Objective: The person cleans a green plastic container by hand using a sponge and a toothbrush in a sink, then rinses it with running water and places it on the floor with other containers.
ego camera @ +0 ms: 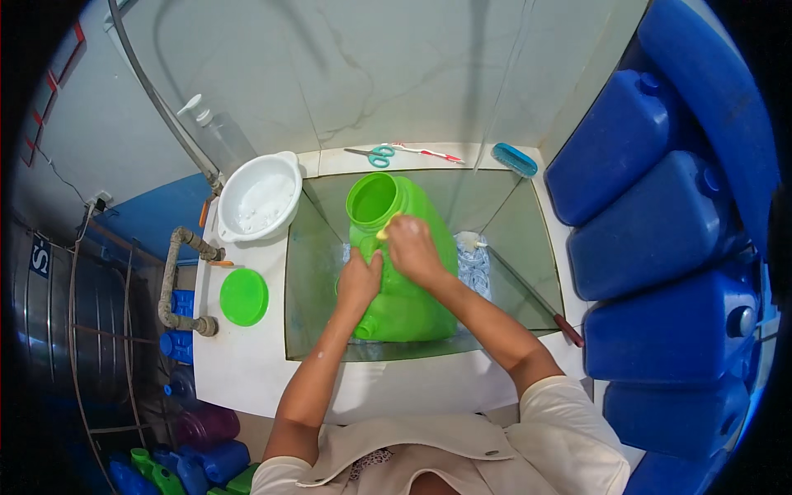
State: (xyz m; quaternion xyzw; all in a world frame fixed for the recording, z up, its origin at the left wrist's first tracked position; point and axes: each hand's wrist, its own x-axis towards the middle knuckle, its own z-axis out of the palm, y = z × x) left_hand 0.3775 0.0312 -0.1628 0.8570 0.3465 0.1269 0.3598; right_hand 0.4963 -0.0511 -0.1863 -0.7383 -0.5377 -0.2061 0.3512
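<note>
A large green plastic jug lies tilted in the tiled sink, its wide uncapped mouth facing up and away from me. My left hand grips the jug's handle. In my right hand is a yellow sponge or cloth, mostly covered by the fingers and pressed near the jug's neck. A green round lid rests on the white counter to the left. Beyond it stands a white basin with suds inside. Under the jug, a patterned blue-and-white mat or cloth partly shows.
Scissors, a toothbrush and a blue scrub brush lie on the back ledge. A long-handled brush leans over the sink's right edge. Several blue jerrycans line the right side. A pump bottle and pipes stand left.
</note>
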